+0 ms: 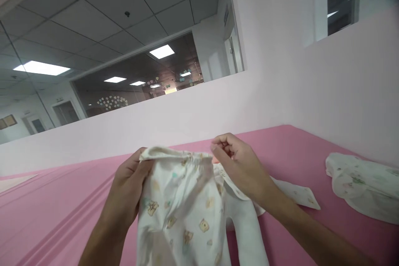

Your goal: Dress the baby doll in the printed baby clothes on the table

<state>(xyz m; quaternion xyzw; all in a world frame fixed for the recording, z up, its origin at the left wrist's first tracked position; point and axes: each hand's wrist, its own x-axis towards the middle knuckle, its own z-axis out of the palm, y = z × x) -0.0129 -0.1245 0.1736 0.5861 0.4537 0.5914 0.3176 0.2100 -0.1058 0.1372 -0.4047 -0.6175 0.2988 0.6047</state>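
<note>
You are holding a small pair of printed baby trousers (183, 208) up by the waistband (177, 156), lifted off the pink tabletop (62, 208) in front of you. Your left hand (129, 183) is gripping the left end of that elastic band, thumb over the front of the cloth and fingers curled behind it. Your right hand (238, 162) is pinching the right end between thumb and fingertips, closed on the gathered edge. So the band is running nearly level from one hand to the other, and the garment's long axis is hanging straight down from it, toward you and out of the bottom of the view. Both hands are sitting at about the same height and equally close to the cloth; neither is nearer than the other. Just behind the trousers and under your right wrist, a matching white top (293, 195) is lying flat on the table, its sleeve pointing right. Well apart, at the far right edge, another folded garment (361, 187) is resting beside the wall
</note>
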